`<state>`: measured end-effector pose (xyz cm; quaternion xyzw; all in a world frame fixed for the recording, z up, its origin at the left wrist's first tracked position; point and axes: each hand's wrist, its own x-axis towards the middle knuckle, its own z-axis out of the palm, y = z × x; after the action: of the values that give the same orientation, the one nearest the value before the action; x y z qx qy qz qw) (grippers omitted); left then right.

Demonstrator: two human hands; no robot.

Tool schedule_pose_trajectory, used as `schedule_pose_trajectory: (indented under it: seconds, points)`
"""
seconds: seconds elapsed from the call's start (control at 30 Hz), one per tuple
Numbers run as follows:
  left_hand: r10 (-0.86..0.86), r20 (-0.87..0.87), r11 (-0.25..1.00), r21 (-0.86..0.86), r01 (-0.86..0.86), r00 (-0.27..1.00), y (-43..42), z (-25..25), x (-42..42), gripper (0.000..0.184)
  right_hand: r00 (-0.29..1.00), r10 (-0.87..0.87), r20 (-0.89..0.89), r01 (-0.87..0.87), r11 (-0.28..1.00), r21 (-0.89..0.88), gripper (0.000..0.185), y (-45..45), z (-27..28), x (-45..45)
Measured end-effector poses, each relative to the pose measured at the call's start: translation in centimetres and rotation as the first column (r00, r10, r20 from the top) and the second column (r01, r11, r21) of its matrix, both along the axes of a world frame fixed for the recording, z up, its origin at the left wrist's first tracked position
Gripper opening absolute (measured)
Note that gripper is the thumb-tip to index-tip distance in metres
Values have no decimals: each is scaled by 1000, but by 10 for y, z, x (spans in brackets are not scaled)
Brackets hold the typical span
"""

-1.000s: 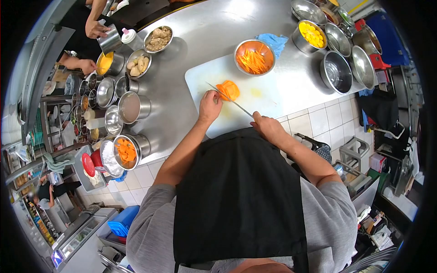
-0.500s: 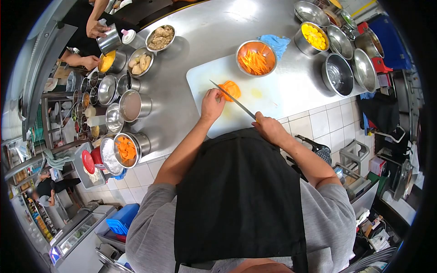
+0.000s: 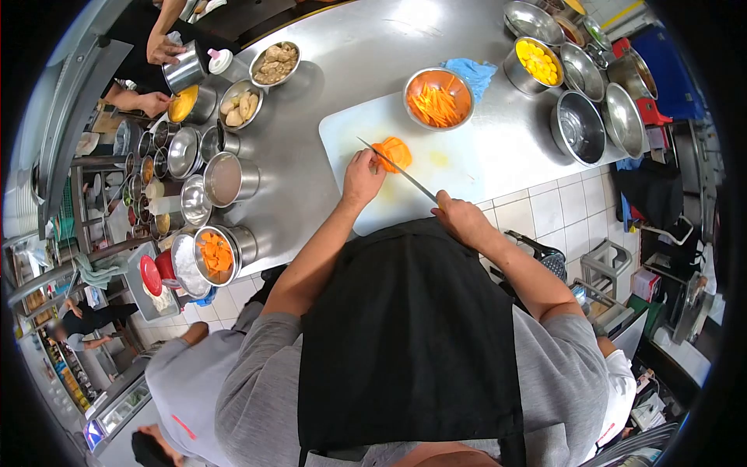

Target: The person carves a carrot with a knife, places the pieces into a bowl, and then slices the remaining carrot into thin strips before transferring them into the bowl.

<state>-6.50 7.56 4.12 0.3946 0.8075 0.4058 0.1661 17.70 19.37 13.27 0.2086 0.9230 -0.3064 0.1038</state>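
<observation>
My right hand (image 3: 461,216) is closed round the handle of a kitchen knife (image 3: 416,184), whose blade slants up to the left across a small stack of orange carrot slices (image 3: 398,153). With bent fingers, my left hand (image 3: 363,180) holds the left side of that stack, close to the blade; the fingertips are partly hidden. The slices lie on a white cutting board (image 3: 350,132). At the board's far edge a metal bowl (image 3: 408,117) holds thin carrot strips (image 3: 434,104), and a blue cloth (image 3: 473,75) lies beside it.
Metal bowls line the left, including one with carrot pieces (image 3: 215,255). Yellow pieces fill a pot (image 3: 525,80) at right, near stacked bowls (image 3: 577,128). Another person's hands (image 3: 165,50) hold containers at upper left. A person in a light shirt (image 3: 194,381) is behind my left side.
A person in a light shirt has come into view behind my left side, and a white sleeve shows behind my right. My hands and the knife have barely moved.
</observation>
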Motion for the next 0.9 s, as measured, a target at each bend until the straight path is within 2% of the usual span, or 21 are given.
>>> schedule_pose_trajectory:
  seconds: [0.23, 0.4, 0.9]
  points:
    - [13, 16, 1000, -2, -13, 1000, -1, 1, -1, 19, 1000, 9, -12, -10, 1000, -20, 29, -1, -3, -2]
    - [0, 43, 1000, 14, 0, 999, -2, -1, -2, 19, 995, 34, -94, -36, 999, -21, 28, -1, -14, -7]
    - [54, 62, 996, 71, -58, 997, -8, -14, -3, 17, 995, 54, -84, -54, 999, 2, 29, -2, -48, -40]
